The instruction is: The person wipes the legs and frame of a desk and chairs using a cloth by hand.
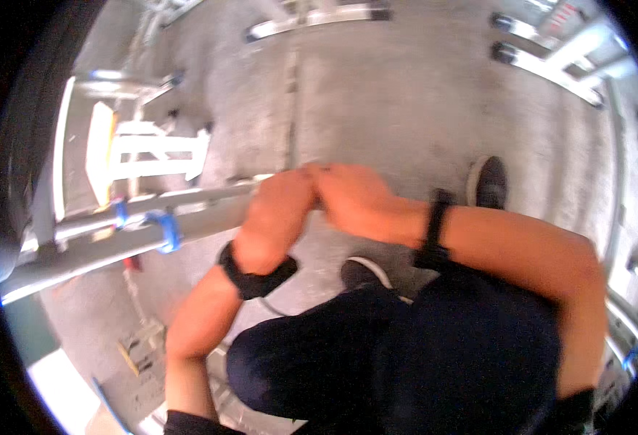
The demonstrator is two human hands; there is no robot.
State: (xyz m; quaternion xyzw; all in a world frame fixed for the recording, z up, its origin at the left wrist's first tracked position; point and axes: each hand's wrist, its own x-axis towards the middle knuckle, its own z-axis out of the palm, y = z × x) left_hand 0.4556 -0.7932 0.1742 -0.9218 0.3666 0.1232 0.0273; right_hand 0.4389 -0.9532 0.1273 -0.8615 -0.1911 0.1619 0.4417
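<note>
My left hand [281, 206] and my right hand [351, 197] meet in the middle of the view, touching at the fingers. Both are curled closed and somewhat blurred. Whatever lies between them, if anything, is hidden behind the backs of the hands. Just left of my left hand, a pale metal rail [213, 218] runs off to the left, and its end passes behind that hand; I cannot tell whether they touch. A blue clip [166, 230] wraps around the rail, with a smaller blue clip [121, 212] farther along. Each wrist wears a black band.
Beyond the rail stands a bright white frame [155, 157] with a yellow-edged panel. Metal stand legs with black end caps [319, 22] rest on the grey concrete floor [398, 94], with more legs [551, 72] at the far right. My dark shoes [488, 183] are below.
</note>
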